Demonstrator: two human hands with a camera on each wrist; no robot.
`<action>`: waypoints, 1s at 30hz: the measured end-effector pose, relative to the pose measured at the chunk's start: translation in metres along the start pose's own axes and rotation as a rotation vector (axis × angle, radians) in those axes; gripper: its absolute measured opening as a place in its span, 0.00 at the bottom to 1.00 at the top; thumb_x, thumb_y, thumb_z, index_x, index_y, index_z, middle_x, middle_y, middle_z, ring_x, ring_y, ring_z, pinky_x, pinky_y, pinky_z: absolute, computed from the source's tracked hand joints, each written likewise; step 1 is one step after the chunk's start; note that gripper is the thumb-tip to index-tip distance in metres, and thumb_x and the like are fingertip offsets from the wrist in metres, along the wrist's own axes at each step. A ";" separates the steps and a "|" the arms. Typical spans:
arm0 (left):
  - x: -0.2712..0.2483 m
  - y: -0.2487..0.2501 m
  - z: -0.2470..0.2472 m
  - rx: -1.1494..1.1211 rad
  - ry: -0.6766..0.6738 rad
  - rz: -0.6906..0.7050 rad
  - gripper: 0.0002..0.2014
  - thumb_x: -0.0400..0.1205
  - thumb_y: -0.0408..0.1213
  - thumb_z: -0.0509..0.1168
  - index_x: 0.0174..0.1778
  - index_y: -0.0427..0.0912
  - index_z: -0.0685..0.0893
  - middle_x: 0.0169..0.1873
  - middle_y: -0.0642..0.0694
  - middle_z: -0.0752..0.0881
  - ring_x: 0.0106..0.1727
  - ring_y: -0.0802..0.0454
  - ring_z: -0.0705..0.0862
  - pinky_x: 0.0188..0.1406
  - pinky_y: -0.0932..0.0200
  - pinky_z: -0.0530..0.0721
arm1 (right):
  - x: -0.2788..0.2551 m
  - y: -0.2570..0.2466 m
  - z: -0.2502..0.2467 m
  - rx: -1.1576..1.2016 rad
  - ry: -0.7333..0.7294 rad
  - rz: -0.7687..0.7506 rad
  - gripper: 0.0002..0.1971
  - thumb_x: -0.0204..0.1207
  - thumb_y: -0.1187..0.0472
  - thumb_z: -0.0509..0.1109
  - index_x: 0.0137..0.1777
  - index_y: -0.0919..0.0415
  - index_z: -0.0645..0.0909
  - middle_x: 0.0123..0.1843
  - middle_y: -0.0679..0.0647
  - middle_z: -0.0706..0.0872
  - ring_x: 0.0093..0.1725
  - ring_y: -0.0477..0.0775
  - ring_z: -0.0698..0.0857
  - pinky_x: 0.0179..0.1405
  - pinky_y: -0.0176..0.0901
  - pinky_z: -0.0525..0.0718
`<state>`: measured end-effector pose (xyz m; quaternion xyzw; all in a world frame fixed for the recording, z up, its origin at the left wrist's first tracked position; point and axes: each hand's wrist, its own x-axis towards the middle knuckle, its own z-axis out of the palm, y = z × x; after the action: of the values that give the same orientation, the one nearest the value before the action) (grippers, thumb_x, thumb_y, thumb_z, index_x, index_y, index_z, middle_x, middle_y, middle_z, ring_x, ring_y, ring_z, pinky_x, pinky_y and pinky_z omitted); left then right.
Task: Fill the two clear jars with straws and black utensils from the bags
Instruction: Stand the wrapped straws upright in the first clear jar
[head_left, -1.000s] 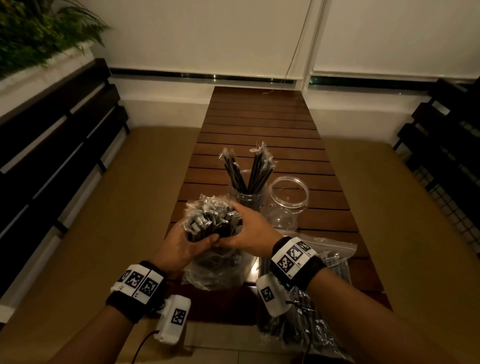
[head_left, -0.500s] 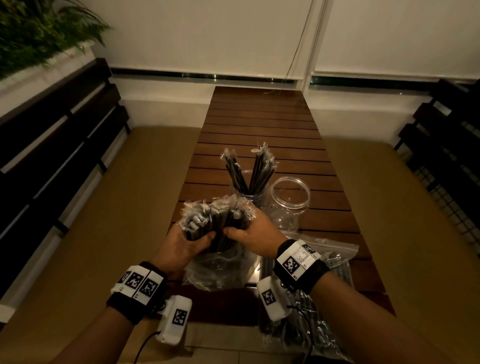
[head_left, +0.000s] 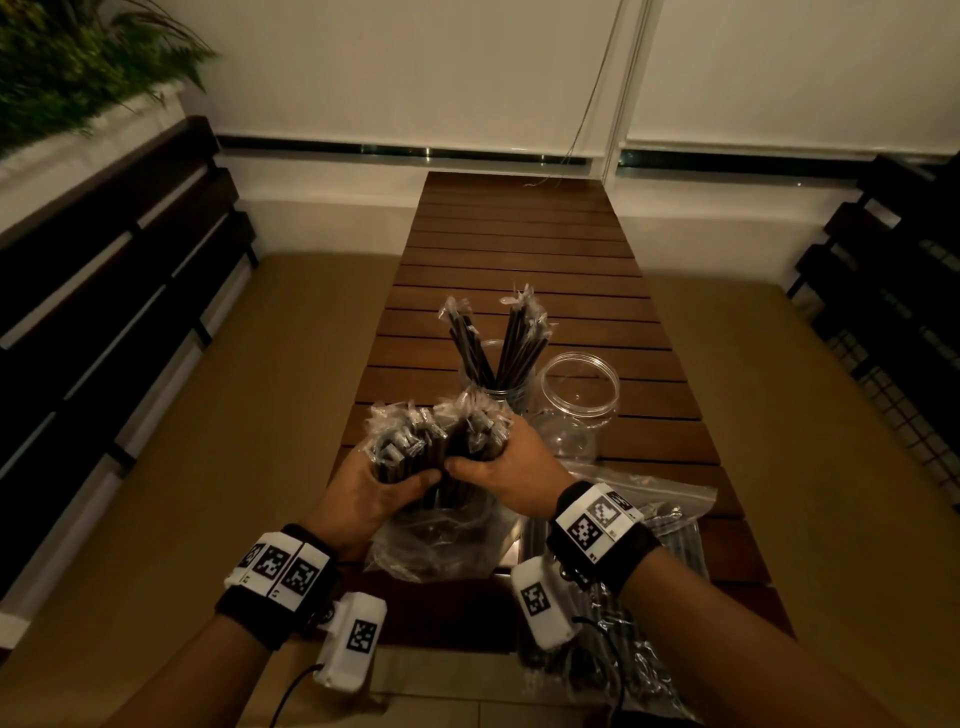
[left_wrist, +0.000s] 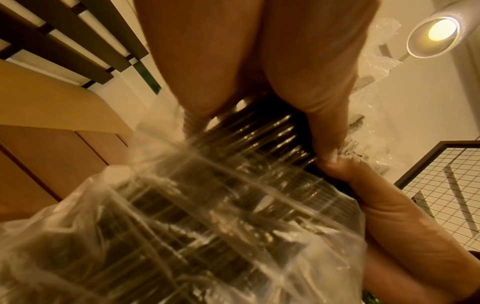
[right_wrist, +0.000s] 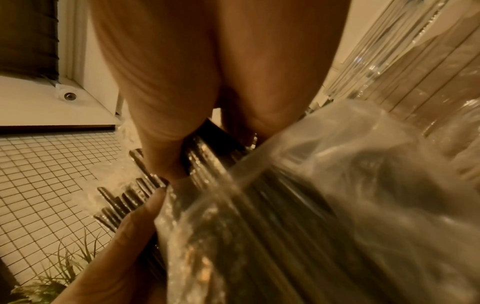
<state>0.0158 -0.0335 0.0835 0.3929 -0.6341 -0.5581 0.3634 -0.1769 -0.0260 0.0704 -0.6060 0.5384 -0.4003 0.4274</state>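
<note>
Both hands hold a bundle of wrapped black straws (head_left: 436, 441) that sticks up out of a clear plastic bag (head_left: 441, 540) at the near end of the wooden table (head_left: 519, 249). My left hand (head_left: 374, 488) grips the left part of the bundle and my right hand (head_left: 498, 467) grips the right part. In the left wrist view the straws (left_wrist: 259, 131) run between thumb and fingers. In the right wrist view the bag (right_wrist: 337, 185) fills the frame. Behind stand a clear jar with straws (head_left: 498, 384) and an empty clear jar (head_left: 579, 389).
A second clear zip bag (head_left: 654, 499) with dark contents lies on the table under my right forearm. Tan bench cushions (head_left: 208, 415) flank the table, with dark slatted backrests (head_left: 104, 260) on both sides. A plant (head_left: 78, 62) sits at the top left.
The straw bundle has come further up out of the bag and spread at its top. My right hand has shifted from over the bundle's top to gripping its right side.
</note>
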 end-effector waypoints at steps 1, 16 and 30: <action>0.000 0.001 0.001 0.005 -0.008 0.002 0.20 0.76 0.19 0.69 0.61 0.42 0.79 0.49 0.63 0.91 0.52 0.65 0.89 0.44 0.74 0.84 | 0.000 0.001 0.001 -0.007 -0.007 0.004 0.19 0.69 0.59 0.82 0.56 0.38 0.84 0.57 0.46 0.92 0.59 0.43 0.89 0.67 0.57 0.86; -0.001 0.002 0.010 0.029 0.037 0.049 0.21 0.76 0.17 0.68 0.57 0.46 0.81 0.48 0.67 0.90 0.52 0.67 0.88 0.45 0.75 0.84 | -0.003 0.004 0.001 0.054 -0.007 0.011 0.18 0.73 0.61 0.80 0.63 0.53 0.86 0.58 0.48 0.92 0.61 0.45 0.89 0.68 0.57 0.85; -0.004 0.009 0.014 0.015 0.064 0.030 0.22 0.76 0.14 0.66 0.49 0.49 0.78 0.38 0.72 0.89 0.42 0.74 0.88 0.36 0.78 0.83 | -0.005 -0.003 0.000 0.117 -0.033 -0.016 0.15 0.75 0.67 0.78 0.61 0.57 0.85 0.57 0.53 0.92 0.59 0.47 0.90 0.65 0.49 0.87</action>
<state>0.0040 -0.0234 0.0906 0.4037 -0.6322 -0.5349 0.3889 -0.1770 -0.0210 0.0729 -0.5908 0.5022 -0.4245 0.4676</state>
